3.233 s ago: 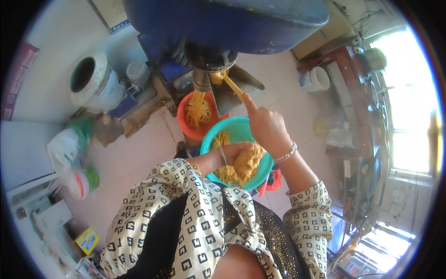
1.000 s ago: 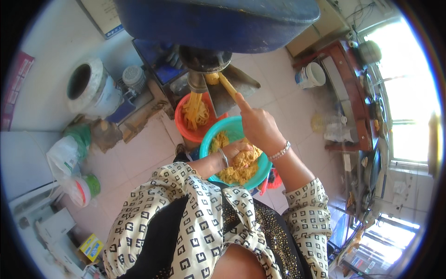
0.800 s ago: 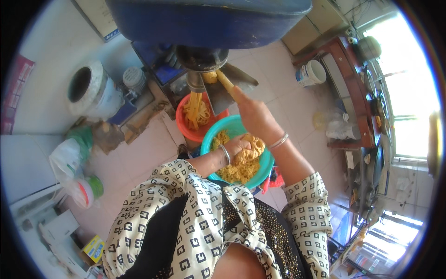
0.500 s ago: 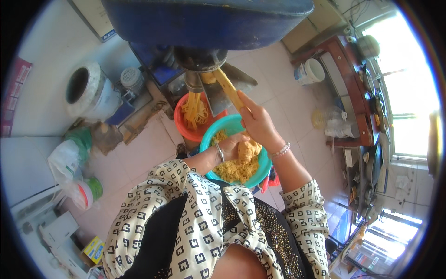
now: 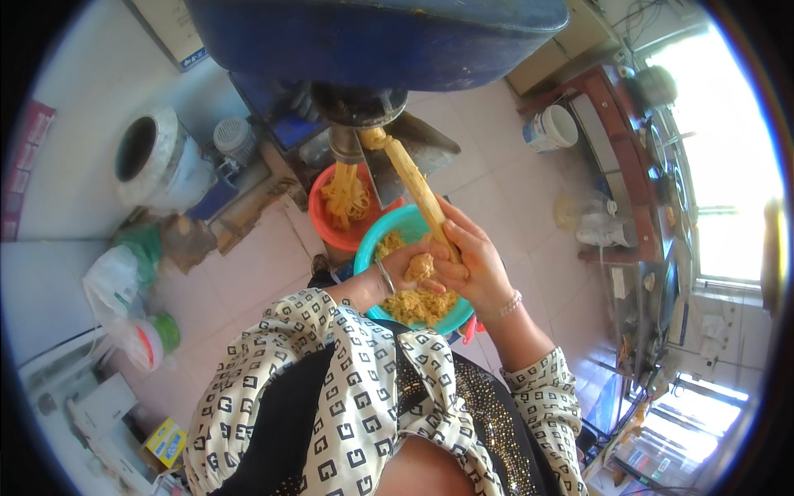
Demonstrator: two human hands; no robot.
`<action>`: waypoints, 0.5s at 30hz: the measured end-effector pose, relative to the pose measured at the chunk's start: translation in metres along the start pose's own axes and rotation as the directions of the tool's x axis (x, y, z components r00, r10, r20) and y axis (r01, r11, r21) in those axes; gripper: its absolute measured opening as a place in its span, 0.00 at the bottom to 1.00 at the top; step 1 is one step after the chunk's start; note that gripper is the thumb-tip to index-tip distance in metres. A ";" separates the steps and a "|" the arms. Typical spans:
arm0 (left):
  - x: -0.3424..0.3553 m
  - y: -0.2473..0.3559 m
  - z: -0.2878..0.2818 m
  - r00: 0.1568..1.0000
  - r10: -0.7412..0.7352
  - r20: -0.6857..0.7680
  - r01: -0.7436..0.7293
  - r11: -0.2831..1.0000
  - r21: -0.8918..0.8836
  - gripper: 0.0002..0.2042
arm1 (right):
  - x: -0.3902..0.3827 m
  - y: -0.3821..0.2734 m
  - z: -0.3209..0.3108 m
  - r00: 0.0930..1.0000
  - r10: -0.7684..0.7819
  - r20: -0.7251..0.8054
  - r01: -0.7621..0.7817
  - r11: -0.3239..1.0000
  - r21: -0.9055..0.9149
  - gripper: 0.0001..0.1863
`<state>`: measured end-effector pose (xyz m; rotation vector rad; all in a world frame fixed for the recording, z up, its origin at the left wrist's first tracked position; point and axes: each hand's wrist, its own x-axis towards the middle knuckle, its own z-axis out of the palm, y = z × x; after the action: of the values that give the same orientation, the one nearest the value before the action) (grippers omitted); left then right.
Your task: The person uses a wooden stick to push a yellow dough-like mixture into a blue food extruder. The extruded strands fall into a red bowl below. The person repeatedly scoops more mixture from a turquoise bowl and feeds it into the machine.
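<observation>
My right hand [image 5: 475,264] grips a long yellow wooden stick [image 5: 413,178], whose upper end is at a dough lump [image 5: 372,137] on the metal chute [image 5: 434,145]. My left hand [image 5: 401,269] holds a small dough piece [image 5: 420,266] against my right hand, over a teal bowl [image 5: 363,264] of crumbly yellow dough [image 5: 418,310]. Yellow noodle strands [image 5: 346,194] hang from the machine's metal nozzle [image 5: 344,145] into a red basin [image 5: 322,227] beyond the bowl.
The blue machine body [image 5: 376,41] overhangs the top. At left stand a white drum [image 5: 169,169], a motor [image 5: 234,136] and bags [image 5: 112,285]. A white bucket [image 5: 552,131] and a red-brown bench [image 5: 628,182] line the right, beside a bright window.
My right hand has moved down and its grip lower on the stick, more of which now shows. My left hand's dough piece looks smaller, and the two hands have come together.
</observation>
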<state>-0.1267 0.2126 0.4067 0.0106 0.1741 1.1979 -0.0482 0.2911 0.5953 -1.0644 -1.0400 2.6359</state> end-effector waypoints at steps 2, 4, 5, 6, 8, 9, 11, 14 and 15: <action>0.017 -0.013 -0.043 0.999 0.041 0.000 -0.041 0.998 -0.048 0.25 | 0.001 0.000 0.003 0.986 -0.119 -0.115 0.046 0.864 -0.501 0.26; 0.016 -0.012 -0.036 0.993 0.027 -0.119 -0.024 0.999 0.025 0.26 | 0.014 0.007 -0.012 0.873 -0.466 0.142 0.329 0.349 -0.878 0.27; 0.016 -0.011 -0.032 0.984 0.025 -0.178 -0.014 0.998 0.059 0.27 | 0.020 0.008 -0.017 0.775 -0.541 0.328 0.390 0.002 -0.921 0.27; 0.017 -0.013 -0.036 0.981 0.048 -0.191 -0.034 0.997 0.076 0.27 | 0.022 0.003 -0.012 0.820 -0.499 0.281 0.303 -0.039 -0.952 0.27; 0.022 -0.018 -0.046 0.972 0.093 -0.217 -0.070 0.991 0.112 0.28 | 0.024 -0.011 0.004 0.891 -0.421 0.172 0.128 -0.130 -0.983 0.28; 0.022 -0.017 -0.040 0.966 0.120 -0.229 -0.089 0.986 0.144 0.27 | 0.028 -0.012 0.003 0.893 -0.424 0.153 0.082 -0.182 -0.980 0.29; 0.015 -0.011 -0.012 0.954 0.167 -0.249 -0.116 0.971 0.207 0.25 | 0.031 -0.015 0.000 0.894 -0.434 0.109 -0.019 -0.279 -0.960 0.29; 0.008 -0.001 0.001 0.962 0.119 -0.244 -0.053 0.964 0.262 0.27 | 0.038 -0.025 -0.003 0.905 -0.406 0.129 0.010 -0.283 -0.959 0.35; 0.007 0.001 0.006 0.958 0.121 -0.261 -0.050 0.964 0.262 0.28 | 0.040 -0.026 -0.004 0.907 -0.403 0.124 0.007 -0.278 -0.960 0.35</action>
<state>-0.1241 0.2195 0.4123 0.0761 0.5772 1.2546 -0.0794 0.3271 0.5867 -0.9740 -3.0207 0.6092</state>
